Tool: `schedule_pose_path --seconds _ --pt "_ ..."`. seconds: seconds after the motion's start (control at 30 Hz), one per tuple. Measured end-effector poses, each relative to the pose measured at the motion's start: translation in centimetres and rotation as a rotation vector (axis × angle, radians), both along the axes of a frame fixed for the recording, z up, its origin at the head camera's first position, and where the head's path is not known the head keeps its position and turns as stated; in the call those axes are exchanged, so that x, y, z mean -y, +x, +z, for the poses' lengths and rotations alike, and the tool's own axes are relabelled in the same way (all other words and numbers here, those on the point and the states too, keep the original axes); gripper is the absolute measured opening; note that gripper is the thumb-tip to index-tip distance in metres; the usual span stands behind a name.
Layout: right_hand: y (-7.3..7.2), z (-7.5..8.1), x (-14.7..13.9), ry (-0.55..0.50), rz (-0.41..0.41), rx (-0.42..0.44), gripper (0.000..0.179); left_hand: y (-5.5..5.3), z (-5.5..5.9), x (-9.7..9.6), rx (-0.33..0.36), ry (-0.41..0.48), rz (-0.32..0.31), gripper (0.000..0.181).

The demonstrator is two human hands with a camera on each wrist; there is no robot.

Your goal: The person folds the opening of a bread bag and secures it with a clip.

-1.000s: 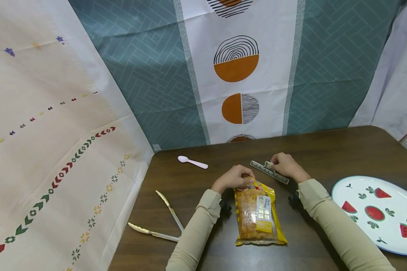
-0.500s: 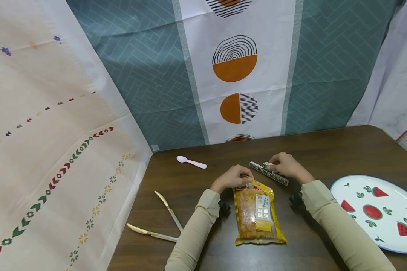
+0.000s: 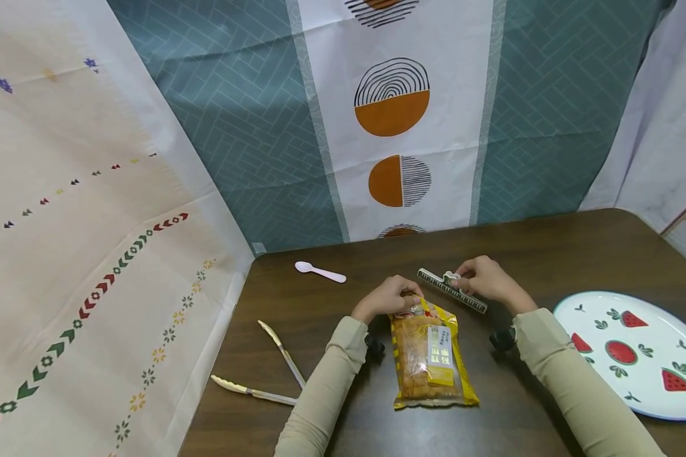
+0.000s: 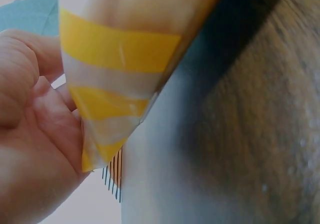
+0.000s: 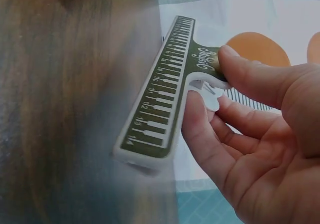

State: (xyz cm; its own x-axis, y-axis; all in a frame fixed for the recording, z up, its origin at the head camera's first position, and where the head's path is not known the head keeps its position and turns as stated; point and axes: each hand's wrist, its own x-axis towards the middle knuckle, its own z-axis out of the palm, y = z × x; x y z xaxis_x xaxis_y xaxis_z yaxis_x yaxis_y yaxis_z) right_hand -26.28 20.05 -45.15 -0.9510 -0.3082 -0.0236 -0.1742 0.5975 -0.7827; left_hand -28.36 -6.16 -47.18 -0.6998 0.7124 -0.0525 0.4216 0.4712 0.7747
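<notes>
My left hand [image 3: 387, 297] grips the top edge of a yellow, clear-fronted bag of bread [image 3: 420, 355] on the table. In the left wrist view the bag's yellow-striped side [image 4: 120, 49] rises beside the palm, and the fingertips are hidden behind it. To the right, my right hand [image 3: 488, 279] pinches the handle of a long clip [image 3: 443, 287] between thumb and fingers. Piano keys, numbers and the word "Music" are printed on the clip [image 5: 155, 99] in the right wrist view. It lies slanted just beyond the bag's upper right corner.
A pink spoon [image 3: 320, 271] lies near the table's far edge. Metal tongs [image 3: 263, 395] with pale tips lie spread at the left, partly behind the left sleeve. A large white plate with watermelon pictures [image 3: 594, 317] stands at the right. Curtains hang behind the dark wooden table [image 3: 549, 247].
The right hand has tilted the clip slightly, so its printed face shows more. The left hand keeps its grip on the bag. The whole head view has shifted a little.
</notes>
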Motion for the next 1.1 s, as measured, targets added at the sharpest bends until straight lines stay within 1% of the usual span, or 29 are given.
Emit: schedule_pose_path --seconds 0.23,0.37,0.57,0.67,0.9,1.1 --pt "0.8 -0.3 -0.6 0.014 -0.003 -0.03 0.021 -0.1 -0.3 0.1 0.018 0.009 0.046 0.012" --pt "1.0 -0.6 -0.8 0.023 -0.007 -0.044 0.02 -0.2 -0.4 0.2 0.012 0.017 0.058 0.01" --pt "1.4 -0.6 -1.1 -0.02 -0.003 -0.068 0.015 -0.2 -0.4 0.2 0.015 0.025 0.081 0.012" --pt "1.6 -0.6 -1.1 -0.042 0.002 -0.065 0.014 -0.3 -0.4 0.3 0.011 0.029 0.09 0.012" --pt "1.9 -0.6 -1.0 -0.07 -0.01 -0.028 0.014 -0.2 -0.3 0.3 0.004 0.033 0.1 0.01" --pt "2.3 -0.7 -0.9 -0.084 0.005 -0.016 0.018 -0.2 -0.2 0.4 -0.011 0.038 0.111 0.009"
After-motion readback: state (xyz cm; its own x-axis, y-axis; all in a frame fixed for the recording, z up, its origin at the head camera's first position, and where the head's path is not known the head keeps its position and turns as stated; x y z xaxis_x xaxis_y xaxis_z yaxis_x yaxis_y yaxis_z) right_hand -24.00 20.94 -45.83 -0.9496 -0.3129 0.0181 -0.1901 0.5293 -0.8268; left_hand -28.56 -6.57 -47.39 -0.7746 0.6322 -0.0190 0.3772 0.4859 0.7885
